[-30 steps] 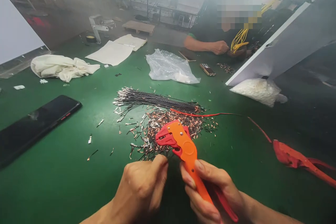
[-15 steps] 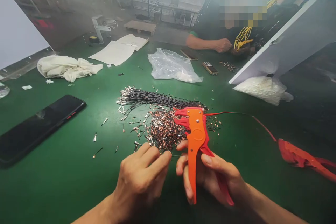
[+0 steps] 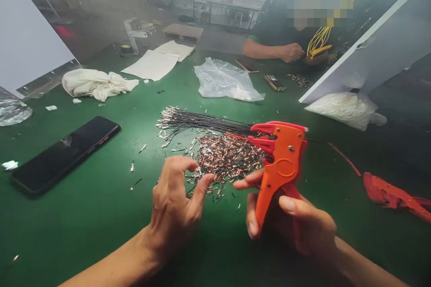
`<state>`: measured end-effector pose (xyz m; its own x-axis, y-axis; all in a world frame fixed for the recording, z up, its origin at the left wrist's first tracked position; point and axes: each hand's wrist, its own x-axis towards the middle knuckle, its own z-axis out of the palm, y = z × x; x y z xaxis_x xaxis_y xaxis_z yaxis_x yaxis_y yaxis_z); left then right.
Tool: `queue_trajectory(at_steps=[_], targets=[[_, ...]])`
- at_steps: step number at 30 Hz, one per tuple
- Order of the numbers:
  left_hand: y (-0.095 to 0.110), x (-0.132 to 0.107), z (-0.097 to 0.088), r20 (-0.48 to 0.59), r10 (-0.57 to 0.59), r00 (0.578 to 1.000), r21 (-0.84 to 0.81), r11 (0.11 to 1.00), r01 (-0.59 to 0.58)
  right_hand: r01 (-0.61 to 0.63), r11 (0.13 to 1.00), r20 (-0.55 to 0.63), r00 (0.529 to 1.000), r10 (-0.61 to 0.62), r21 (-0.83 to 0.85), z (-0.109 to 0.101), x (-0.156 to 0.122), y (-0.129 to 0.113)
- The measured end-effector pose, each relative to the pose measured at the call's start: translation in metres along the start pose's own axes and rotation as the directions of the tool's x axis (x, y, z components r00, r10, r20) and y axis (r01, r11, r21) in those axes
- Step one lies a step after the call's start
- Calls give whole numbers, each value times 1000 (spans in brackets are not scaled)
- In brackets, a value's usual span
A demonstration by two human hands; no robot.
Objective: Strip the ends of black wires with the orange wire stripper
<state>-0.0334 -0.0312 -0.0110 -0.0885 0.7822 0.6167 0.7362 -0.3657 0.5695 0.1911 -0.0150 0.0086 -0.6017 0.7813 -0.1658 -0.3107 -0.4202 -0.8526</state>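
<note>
My right hand [image 3: 296, 224] grips an orange and red wire stripper [image 3: 279, 161] by its handles, with the jaws pointing left above the table. My left hand [image 3: 177, 197] hovers over the green table [image 3: 84, 215] with fingers spread and curled, holding nothing I can see, right beside a heap of coppery wire offcuts [image 3: 225, 157]. Behind the heap lies a bundle of thin black wires [image 3: 202, 122] with metal terminals at the left end. A red wire [image 3: 343, 157] runs off to the right.
A black phone [image 3: 65, 152] lies at the left. A white cloth [image 3: 96, 84], papers [image 3: 153, 63] and a clear plastic bag [image 3: 225, 81] sit further back. A second red tool [image 3: 393, 195] lies at the right. Across the table a person's hand [image 3: 291, 51] works on yellow wires [image 3: 318, 40].
My right hand swung the wire stripper up and to the right, its jaws now facing left. My left hand opened from a pinch and moved up toward the offcut heap.
</note>
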Motion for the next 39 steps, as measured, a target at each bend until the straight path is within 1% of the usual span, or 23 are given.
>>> queue_trajectory(at_steps=[1, 2, 3, 4, 5, 6, 7, 8, 9, 10, 11, 12, 14, 16, 17, 19, 23, 25, 27, 30, 33, 36, 39], targets=[[1, 1, -1, 32, -54, 998, -70, 996, 56, 26, 999, -17, 1000, -26, -28, -1, -1, -1], [3, 3, -1, 127, -93, 988, -175, 978, 115, 47, 998, -25, 999, -49, -45, -1, -2, -2], [4, 4, -1, 265, -121, 957, -300, 933, 201, 59, 997, -18, 998, -60, -55, -1, -2, -2], [6, 4, 0, 419, -144, 897, -415, 848, 330, 53, 997, 0, 999, -54, -58, 0, -3, -1], [8, 5, 1, 560, -163, 813, -490, 726, 483, 38, 998, 24, 999, -36, -54, 1, -3, 1], [9, 5, 3, 670, -175, 721, -521, 581, 625, 17, 999, 56, 998, -14, -43, 3, -3, 4], [9, 5, 4, 745, -185, 641, -520, 441, 732, -7, 1000, 90, 996, 9, -28, 5, -3, 7], [9, 4, 5, 791, -193, 580, -506, 326, 799, -30, 1000, 127, 991, 31, -9, 6, -3, 11], [9, 4, 6, 817, -200, 541, -490, 254, 834, -46, 999, 162, 986, 43, 14, 7, -2, 14], [8, 4, 6, 825, -205, 526, -481, 233, 845, -56, 998, 192, 980, 48, 34, 8, -1, 17], [6, 5, 6, 812, -214, 543, -487, 263, 833, -62, 997, 218, 975, 50, 47, 7, 0, 20], [5, 6, 5, 780, -222, 585, -502, 336, 797, -67, 996, 235, 971, 52, 54, 7, 0, 21], [3, 9, 1, 658, -228, 717, -514, 560, 650, -61, 995, 233, 972, 40, 83, 4, 2, 21], [1, 12, -5, 485, -214, 848, -467, 757, 458, -59, 989, 221, 975, 28, 135, 0, 3, 19], [1, 14, -8, 402, -210, 891, -433, 814, 387, -65, 984, 224, 974, 27, 166, -1, 3, 18], [1, 15, -14, 257, -229, 939, -396, 862, 318, -99, 972, 248, 968, 45, 212, -3, 3, 17], [-1, 10, -19, 38, -281, 959, -405, 873, 272, -178, 952, 285, 953, 104, 247, -3, 3, 23], [-1, 6, -19, -16, -267, 964, -410, 881, 237, -210, 940, 281, 950, 132, 268, -2, 1, 28], [-1, 3, -19, -31, -275, 961, -425, 874, 236, -226, 930, 275, 951, 146, 290, -2, -1, 33], [1, 6, -20, -6, -382, 924, -484, 810, 332, -229, 925, 277, 950, 145, 303, -2, -3, 36], [2, 14, -21, 83, -488, 869, -609, 666, 432, -242, 924, 291, 944, 154, 296, -2, -5, 35], [2, 18, -20, 191, -527, 828, -688, 530, 496, -254, 914, 294, 942, 160, 316, -1, -5, 34], [3, 17, -18, 214, -526, 823, -687, 518, 510, -263, 891, 288, 944, 159, 371, 0, -3, 35]])
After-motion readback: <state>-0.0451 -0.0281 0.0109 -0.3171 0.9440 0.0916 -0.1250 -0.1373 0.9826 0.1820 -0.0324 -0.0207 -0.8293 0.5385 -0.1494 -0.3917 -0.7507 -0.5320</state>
